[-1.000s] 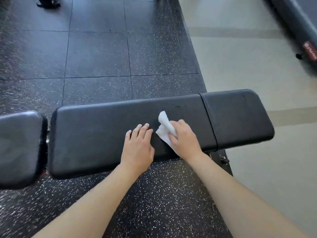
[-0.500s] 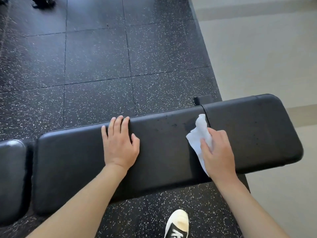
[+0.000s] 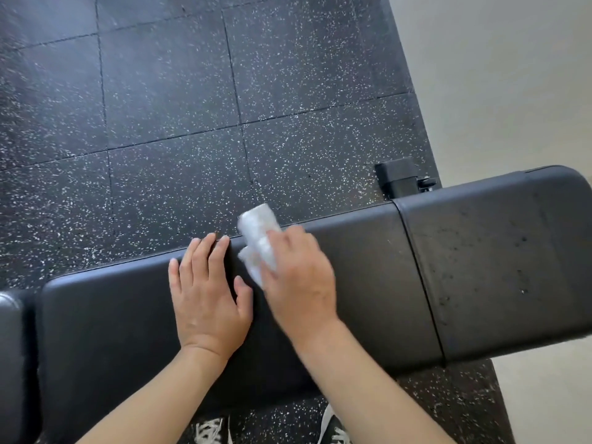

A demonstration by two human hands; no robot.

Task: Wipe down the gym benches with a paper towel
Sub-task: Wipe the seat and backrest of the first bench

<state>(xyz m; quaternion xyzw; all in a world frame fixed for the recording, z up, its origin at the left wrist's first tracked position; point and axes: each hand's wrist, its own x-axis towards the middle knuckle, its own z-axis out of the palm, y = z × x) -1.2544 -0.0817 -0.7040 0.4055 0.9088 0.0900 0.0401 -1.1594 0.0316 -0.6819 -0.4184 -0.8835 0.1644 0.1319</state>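
Observation:
A long black padded gym bench [image 3: 378,283] runs across the view from left to right, with a seam near its right end. My left hand [image 3: 208,296] lies flat on the pad with fingers straight, reaching the far edge. Just to its right, my right hand [image 3: 298,280] holds a crumpled white paper towel [image 3: 258,241] against the pad; the towel sticks out past the bench's far edge and looks motion-blurred. Dark specks dot the right pad section [image 3: 499,267].
Another black pad [image 3: 11,363] adjoins at the far left. A black frame foot [image 3: 398,179] stands behind the bench. Speckled rubber tiles [image 3: 176,123] cover the floor; pale flooring [image 3: 512,91] lies to the right. My shoes [image 3: 333,427] show under the near edge.
My right hand has swept the paper towel leftward along the bench from near the seam to beside my left hand. The view has shifted closer over the bench.

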